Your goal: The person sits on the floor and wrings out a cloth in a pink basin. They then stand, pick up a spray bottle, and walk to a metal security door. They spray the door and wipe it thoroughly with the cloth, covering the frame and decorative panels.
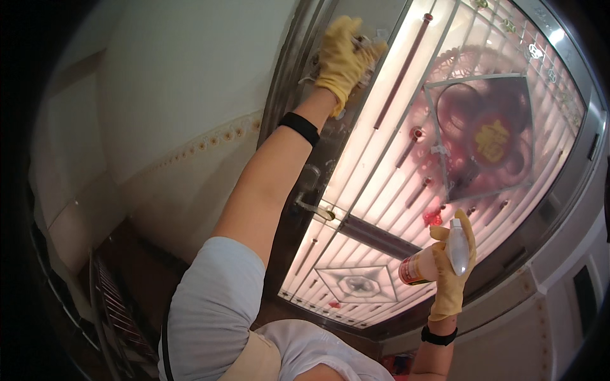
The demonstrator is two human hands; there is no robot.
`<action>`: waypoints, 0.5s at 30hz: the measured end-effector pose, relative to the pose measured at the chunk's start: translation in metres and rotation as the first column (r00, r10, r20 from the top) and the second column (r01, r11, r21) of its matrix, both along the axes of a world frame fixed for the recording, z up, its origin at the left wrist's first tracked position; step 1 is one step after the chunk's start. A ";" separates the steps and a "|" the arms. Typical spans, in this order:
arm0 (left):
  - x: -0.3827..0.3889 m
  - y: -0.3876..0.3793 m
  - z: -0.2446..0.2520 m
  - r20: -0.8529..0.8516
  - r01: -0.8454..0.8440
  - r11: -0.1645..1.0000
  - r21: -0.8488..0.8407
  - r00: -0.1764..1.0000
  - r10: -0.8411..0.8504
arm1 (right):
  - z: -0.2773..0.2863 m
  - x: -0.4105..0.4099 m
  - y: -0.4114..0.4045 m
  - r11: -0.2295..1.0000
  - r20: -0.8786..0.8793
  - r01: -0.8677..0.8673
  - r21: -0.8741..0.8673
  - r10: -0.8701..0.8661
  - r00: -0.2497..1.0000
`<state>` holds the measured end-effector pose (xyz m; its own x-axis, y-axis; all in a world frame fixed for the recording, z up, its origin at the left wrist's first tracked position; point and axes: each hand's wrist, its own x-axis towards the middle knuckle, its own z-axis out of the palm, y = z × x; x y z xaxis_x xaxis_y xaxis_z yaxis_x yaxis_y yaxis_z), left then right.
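Observation:
My left hand, in a yellow rubber glove, presses a crumpled cloth against the metal frame of a door. Most of the cloth is hidden under the palm and fingers. Whitish wet-looking spots show on the frame below the wrist. Lower right, my right hand, also gloved in yellow, grips a spray bottle by its neck. The bottle is tilted sideways, its pale trigger head on top of the hand. Behind it is the backlit glass door panel with metal bars.
A lever door handle juts out below my left forearm. A diamond-shaped metal frame with a red and yellow decoration fills the upper panel. To the left stand a pale wall with a patterned border and a stair railing.

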<state>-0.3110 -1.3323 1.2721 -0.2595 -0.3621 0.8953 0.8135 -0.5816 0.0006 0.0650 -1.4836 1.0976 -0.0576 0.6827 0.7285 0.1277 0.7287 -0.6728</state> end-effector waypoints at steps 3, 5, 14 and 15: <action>0.008 0.025 -0.024 -0.231 -0.331 0.905 -0.267 0.934 0.273 | 0.005 -0.013 0.016 0.997 -0.013 0.047 0.058 -0.047 0.999; 0.009 0.020 -0.048 -0.353 -0.356 0.876 -0.326 0.905 0.237 | 0.003 -0.014 0.022 0.991 -0.024 0.078 0.105 -0.076 0.997; -0.016 0.062 -0.047 -0.766 -0.502 0.865 0.011 0.552 0.330 | 0.004 -0.025 0.049 0.984 -0.063 0.133 0.116 -0.126 0.990; -0.021 0.075 -0.006 -0.602 -0.591 0.779 0.210 0.549 0.580 | 0.008 -0.026 0.051 0.984 -0.070 0.109 0.139 -0.100 0.992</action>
<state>-0.3317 -1.2578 1.2662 0.6003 -0.2172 0.7697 0.7909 0.0187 -0.6116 0.0391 -1.4330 1.1059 0.0573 0.5714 0.8187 0.1697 0.8025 -0.5720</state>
